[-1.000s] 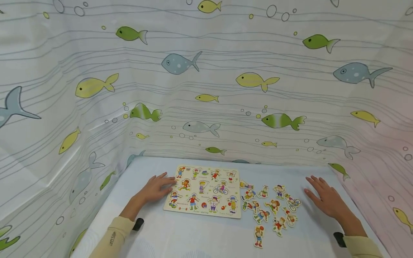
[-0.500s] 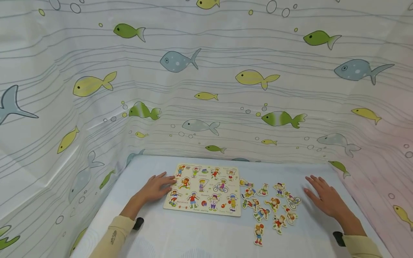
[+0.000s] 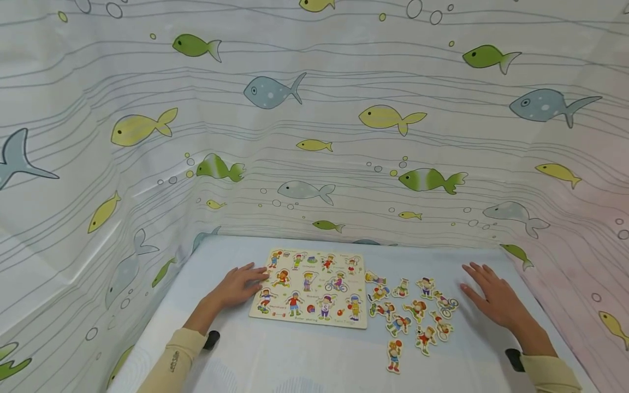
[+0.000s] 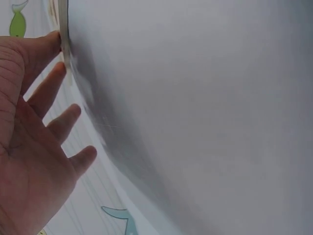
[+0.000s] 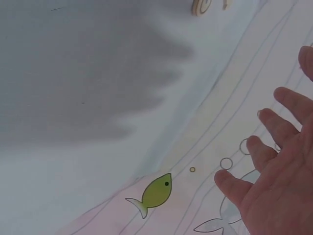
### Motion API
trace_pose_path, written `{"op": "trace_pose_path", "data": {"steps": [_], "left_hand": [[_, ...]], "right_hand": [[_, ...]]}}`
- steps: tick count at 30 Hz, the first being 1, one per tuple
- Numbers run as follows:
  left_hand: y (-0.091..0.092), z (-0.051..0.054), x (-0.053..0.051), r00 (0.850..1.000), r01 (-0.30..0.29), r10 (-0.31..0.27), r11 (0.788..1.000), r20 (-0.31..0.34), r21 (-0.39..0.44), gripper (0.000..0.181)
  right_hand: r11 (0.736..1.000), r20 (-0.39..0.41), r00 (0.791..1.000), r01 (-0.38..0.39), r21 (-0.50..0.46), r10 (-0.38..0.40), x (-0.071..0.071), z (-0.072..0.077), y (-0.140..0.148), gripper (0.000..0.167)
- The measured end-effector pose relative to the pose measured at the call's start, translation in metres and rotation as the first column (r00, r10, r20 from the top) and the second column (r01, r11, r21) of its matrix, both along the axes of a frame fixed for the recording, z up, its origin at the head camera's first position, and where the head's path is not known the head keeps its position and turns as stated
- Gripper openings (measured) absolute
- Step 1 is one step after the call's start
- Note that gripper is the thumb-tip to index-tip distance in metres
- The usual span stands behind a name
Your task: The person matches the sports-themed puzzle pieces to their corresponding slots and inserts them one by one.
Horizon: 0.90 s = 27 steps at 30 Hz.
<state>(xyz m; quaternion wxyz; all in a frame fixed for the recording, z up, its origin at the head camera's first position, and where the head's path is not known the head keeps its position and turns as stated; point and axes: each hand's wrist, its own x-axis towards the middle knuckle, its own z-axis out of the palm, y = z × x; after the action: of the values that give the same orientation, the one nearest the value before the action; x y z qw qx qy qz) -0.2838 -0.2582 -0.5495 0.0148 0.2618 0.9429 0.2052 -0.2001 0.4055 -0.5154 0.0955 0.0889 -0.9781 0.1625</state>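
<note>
A flat wooden puzzle board [image 3: 290,295] printed with children playing sports lies on the table. My left hand [image 3: 237,286] is at its left edge, fingers extended. In the left wrist view, the left hand's [image 4: 39,127] thumb and forefinger tips meet the board's edge [image 4: 63,29]; the other fingers are spread. Several loose puzzle pieces [image 3: 415,311] lie scattered right of the board, one table-tennis player piece [image 3: 394,356] nearest me. My right hand [image 3: 496,299], fingers spread, holds nothing and is beyond the pieces; the right wrist view shows this hand [image 5: 283,161] apart from the table, casting a shadow.
A pale blue-white cloth covers the table [image 3: 295,360]. Curtains with printed fish [image 3: 427,180] enclose its back and both sides. A bicycle-rider piece [image 3: 446,304] lies closest to my right hand. Dark wrist devices [image 3: 211,340] sit by the cuffs.
My right hand has shifted very slightly left and away from me. The left hand, board and pieces stay put; the head view has tilted a little.
</note>
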Motion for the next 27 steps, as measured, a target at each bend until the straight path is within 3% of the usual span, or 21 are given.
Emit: {"op": "trace_pose_path", "data": {"steps": [16,27], "left_hand": [[0.002,0.002,0.002,1.000,0.009,-0.009,1.000,-0.010,0.016,0.036],[0.002,0.004,0.004,1.000,0.009,-0.009,0.999,-0.009,0.031,0.037]], "right_hand": [[0.994,-0.060,0.992,-0.110,0.012,0.111,-0.012,0.011,-0.025,0.057],[0.974,-0.065,0.972,-0.225,0.016,0.225,-0.026,0.016,-0.050,0.055]]}}
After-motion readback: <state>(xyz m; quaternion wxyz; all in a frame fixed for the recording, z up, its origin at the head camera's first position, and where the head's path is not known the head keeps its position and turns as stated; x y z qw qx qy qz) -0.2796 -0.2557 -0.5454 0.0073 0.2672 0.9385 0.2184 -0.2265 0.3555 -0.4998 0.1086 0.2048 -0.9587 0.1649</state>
